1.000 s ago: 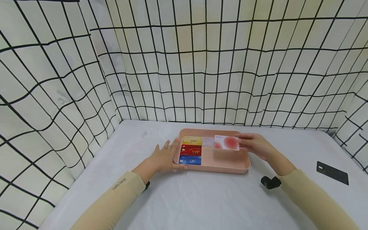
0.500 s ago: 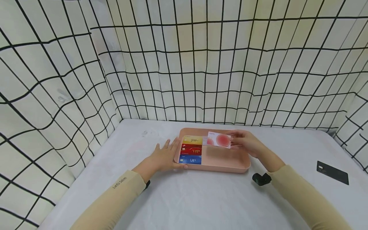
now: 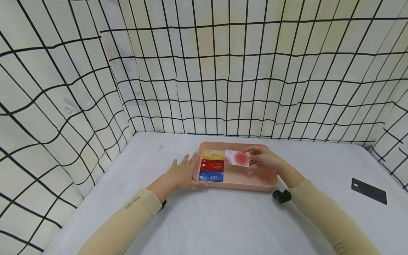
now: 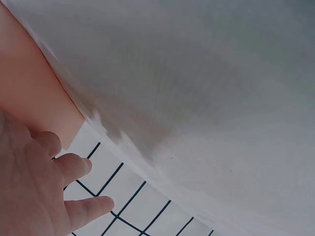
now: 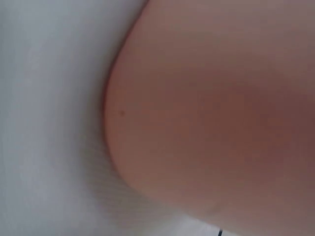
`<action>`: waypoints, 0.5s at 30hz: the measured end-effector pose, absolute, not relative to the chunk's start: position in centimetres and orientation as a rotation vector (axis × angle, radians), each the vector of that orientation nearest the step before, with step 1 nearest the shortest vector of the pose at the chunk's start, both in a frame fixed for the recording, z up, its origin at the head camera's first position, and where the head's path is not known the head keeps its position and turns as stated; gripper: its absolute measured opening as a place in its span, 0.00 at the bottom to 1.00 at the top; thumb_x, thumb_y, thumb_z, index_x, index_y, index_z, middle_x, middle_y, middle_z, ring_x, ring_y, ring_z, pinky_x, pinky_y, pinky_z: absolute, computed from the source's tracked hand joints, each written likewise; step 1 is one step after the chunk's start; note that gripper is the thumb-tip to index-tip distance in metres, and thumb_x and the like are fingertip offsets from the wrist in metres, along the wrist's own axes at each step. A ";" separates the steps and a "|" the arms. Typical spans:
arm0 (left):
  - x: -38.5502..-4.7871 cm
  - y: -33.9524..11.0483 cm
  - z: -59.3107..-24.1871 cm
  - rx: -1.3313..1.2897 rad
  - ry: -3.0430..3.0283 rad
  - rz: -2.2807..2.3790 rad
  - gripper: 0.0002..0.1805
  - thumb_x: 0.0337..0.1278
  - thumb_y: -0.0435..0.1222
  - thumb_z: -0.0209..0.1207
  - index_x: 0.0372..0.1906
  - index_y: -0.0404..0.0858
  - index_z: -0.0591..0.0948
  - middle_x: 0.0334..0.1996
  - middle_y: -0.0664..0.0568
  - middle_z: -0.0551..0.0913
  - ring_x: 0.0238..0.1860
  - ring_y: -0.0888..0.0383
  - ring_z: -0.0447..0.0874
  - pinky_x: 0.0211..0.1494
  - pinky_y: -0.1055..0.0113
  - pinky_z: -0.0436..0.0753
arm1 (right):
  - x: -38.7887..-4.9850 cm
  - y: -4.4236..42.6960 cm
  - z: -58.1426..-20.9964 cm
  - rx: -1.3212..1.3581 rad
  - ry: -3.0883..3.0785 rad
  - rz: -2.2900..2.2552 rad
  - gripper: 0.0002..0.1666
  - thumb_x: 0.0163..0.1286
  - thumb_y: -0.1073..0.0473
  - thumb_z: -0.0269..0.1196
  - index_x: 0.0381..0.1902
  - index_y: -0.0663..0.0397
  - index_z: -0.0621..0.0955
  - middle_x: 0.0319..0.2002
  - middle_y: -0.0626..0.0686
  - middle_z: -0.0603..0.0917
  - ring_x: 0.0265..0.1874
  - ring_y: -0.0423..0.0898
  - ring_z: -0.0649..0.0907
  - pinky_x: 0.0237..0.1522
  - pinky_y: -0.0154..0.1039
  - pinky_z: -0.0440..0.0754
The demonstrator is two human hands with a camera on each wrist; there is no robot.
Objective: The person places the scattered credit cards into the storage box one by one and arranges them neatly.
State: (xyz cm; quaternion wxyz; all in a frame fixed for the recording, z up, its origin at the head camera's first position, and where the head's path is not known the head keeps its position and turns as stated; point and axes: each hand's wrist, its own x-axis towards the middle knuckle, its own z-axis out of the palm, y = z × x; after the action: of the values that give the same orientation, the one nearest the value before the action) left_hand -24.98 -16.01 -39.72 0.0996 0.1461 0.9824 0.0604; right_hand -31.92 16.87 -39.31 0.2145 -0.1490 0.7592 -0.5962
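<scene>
A pink tray [image 3: 242, 179] lies on the white table in the head view. My left hand [image 3: 181, 175] rests along its left edge, fingers spread and thumb at the front rim; the left wrist view shows the same hand [image 4: 29, 182] against the tray wall. In the tray's left part a yellow card [image 3: 213, 155], a red card [image 3: 211, 165] and a blue card [image 3: 211, 176] form a column. Just right of the yellow one, my right hand [image 3: 264, 159] pinches the right end of a white card with pink-red circles [image 3: 237, 158]. Close up, the tray wall [image 5: 206, 123] fills the right wrist view.
A black card [image 3: 368, 191] lies on the table at the far right, apart from the tray. White walls with a black grid net [image 3: 227, 81] enclose the table at the back and sides.
My right hand has moved left with the white card, which now covers the pale card seen earlier beside the yellow one. My left hand stays on the tray's edge.
</scene>
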 end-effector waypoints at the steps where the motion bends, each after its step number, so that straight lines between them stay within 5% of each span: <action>1: -25.0 -16.0 -39.7 0.434 2.904 0.179 0.67 0.52 0.71 0.62 0.84 0.39 0.44 0.83 0.45 0.47 0.81 0.37 0.44 0.74 0.29 0.48 | -31.9 16.8 -39.3 -0.406 2.107 -1.651 0.22 0.78 0.70 0.54 0.67 0.70 0.73 0.44 0.58 0.74 0.34 0.48 0.86 0.39 0.40 0.88; 8: -25.0 -16.0 -39.8 0.441 2.911 0.160 0.67 0.52 0.71 0.61 0.84 0.39 0.44 0.83 0.46 0.47 0.80 0.37 0.44 0.74 0.29 0.49 | -32.1 16.6 -39.8 -0.394 2.090 -1.638 0.22 0.78 0.72 0.54 0.67 0.73 0.71 0.40 0.58 0.72 0.30 0.46 0.86 0.37 0.38 0.88; 15: -24.9 -16.0 -39.7 0.436 2.904 0.171 0.66 0.52 0.71 0.62 0.84 0.39 0.44 0.83 0.46 0.47 0.81 0.37 0.44 0.74 0.28 0.48 | -32.2 16.3 -40.5 -0.328 2.073 -1.643 0.22 0.79 0.70 0.54 0.67 0.72 0.71 0.44 0.59 0.71 0.36 0.48 0.84 0.39 0.40 0.88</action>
State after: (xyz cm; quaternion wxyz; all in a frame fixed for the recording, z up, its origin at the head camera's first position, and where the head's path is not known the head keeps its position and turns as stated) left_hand -24.90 -15.95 -39.67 0.0998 0.1473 0.9823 0.0579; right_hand -32.18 16.25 -40.48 0.2361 -0.1195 0.7558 -0.5989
